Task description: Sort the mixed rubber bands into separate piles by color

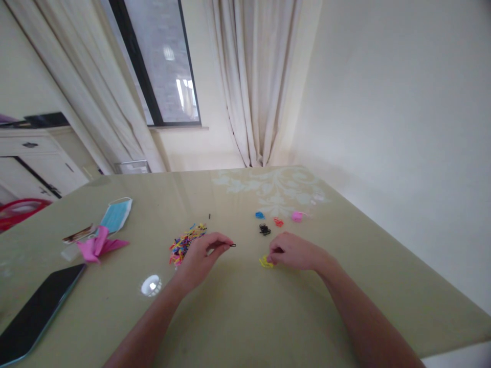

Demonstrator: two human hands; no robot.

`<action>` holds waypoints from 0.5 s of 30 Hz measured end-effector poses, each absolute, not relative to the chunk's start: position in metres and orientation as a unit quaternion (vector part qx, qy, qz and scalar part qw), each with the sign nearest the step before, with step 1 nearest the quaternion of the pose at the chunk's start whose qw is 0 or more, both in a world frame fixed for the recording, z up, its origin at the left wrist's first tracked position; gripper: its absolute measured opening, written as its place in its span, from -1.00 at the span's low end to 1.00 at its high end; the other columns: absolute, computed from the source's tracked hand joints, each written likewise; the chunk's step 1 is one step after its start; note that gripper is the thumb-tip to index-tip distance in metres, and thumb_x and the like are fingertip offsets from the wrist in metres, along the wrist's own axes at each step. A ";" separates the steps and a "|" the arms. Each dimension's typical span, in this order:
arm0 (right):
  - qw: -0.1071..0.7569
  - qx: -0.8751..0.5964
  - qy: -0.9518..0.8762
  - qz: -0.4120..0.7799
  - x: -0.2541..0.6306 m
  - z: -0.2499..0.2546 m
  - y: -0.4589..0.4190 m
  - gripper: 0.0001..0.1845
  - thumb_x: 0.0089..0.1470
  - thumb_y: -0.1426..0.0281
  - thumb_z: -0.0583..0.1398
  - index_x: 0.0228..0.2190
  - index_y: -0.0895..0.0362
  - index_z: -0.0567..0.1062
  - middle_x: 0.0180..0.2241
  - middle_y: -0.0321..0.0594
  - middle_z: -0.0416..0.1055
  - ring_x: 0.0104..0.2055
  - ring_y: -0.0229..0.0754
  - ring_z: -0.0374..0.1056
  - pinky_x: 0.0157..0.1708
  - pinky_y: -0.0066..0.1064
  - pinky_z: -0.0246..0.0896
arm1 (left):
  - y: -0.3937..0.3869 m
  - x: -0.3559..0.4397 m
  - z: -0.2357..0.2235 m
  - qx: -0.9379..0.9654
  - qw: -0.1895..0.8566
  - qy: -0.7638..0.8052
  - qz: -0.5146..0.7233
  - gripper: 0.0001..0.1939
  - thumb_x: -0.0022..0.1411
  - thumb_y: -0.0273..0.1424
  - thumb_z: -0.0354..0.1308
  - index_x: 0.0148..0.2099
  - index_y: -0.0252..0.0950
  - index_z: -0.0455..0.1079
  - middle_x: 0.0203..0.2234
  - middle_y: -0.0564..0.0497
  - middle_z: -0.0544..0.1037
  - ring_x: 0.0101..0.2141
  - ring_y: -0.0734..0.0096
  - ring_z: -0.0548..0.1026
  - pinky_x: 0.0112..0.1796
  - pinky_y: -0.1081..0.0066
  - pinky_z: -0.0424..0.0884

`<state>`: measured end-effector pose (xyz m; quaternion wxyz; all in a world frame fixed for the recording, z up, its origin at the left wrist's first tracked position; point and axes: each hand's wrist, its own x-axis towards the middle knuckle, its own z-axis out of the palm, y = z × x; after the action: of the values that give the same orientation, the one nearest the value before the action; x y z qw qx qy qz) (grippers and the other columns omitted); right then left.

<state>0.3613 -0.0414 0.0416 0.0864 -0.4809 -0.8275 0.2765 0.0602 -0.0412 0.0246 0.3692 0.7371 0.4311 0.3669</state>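
Between the thumb and forefinger of my left hand (201,257) is a small black rubber band (232,245), held just above the table. Behind that hand lies a mixed heap of coloured rubber bands (186,243), partly hidden by it. My right hand (295,251) is closed in a pinch at the small pile of yellow rubber bands (265,262), with yellow strands at its fingertips. Beyond it are separate little piles: black bands (264,229), blue bands (260,215), red bands (279,222) and pink bands (297,216).
On the left of the glossy table (238,317) lie a dark tablet-like device (40,314), a pink folded paper shape (97,246) and a blue face mask (117,215). A single dark band (209,216) sits behind the heap. A wall (406,128) borders the table's right side.
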 end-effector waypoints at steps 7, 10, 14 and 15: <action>0.207 -0.481 -0.811 0.263 0.348 0.051 -0.045 -0.62 0.14 0.16 0.41 -0.54 0.16 0.58 -0.61 -0.35 0.35 -0.53 -0.29 0.23 -0.50 -0.43 0.00 | -0.049 0.071 0.024 0.676 0.462 0.413 0.399 -0.79 0.22 -0.23 0.35 -0.18 -0.24 0.59 -0.28 -0.04 0.71 -0.22 0.27 0.66 -0.12 0.31 0.57; 0.299 -0.413 -0.812 0.284 0.329 0.050 -0.052 -0.68 0.11 0.14 0.44 -0.23 0.13 0.67 -0.43 -0.29 0.49 -0.42 -0.25 0.37 -0.39 -0.44 0.19 | -0.053 0.076 0.025 0.670 0.486 0.401 0.393 -0.79 0.22 -0.23 0.36 -0.17 -0.25 0.59 -0.29 -0.05 0.71 -0.24 0.28 0.66 -0.14 0.31 0.57; 0.347 -0.341 -0.829 0.277 0.315 0.043 -0.058 -0.75 0.27 0.17 0.33 -0.22 0.09 0.69 -0.37 -0.23 0.55 -0.37 -0.24 0.42 -0.30 -0.43 0.26 | -0.056 0.080 0.025 0.657 0.509 0.396 0.390 -0.76 0.21 -0.22 0.37 -0.15 -0.26 0.57 -0.29 -0.06 0.72 -0.25 0.28 0.67 -0.15 0.32 0.57; 0.352 -0.335 -0.831 0.271 0.314 0.041 -0.058 -0.73 0.29 0.16 0.31 -0.24 0.09 0.70 -0.38 -0.22 0.55 -0.37 -0.24 0.42 -0.29 -0.43 0.26 | -0.056 0.081 0.025 0.655 0.512 0.397 0.390 -0.75 0.21 -0.22 0.37 -0.14 -0.26 0.56 -0.29 -0.06 0.72 -0.24 0.28 0.67 -0.15 0.32 0.57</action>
<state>0.3144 -0.0579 0.0414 0.3519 -0.3350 -0.8309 0.2711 0.0807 -0.0559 0.0245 0.5117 0.6550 0.3966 0.3897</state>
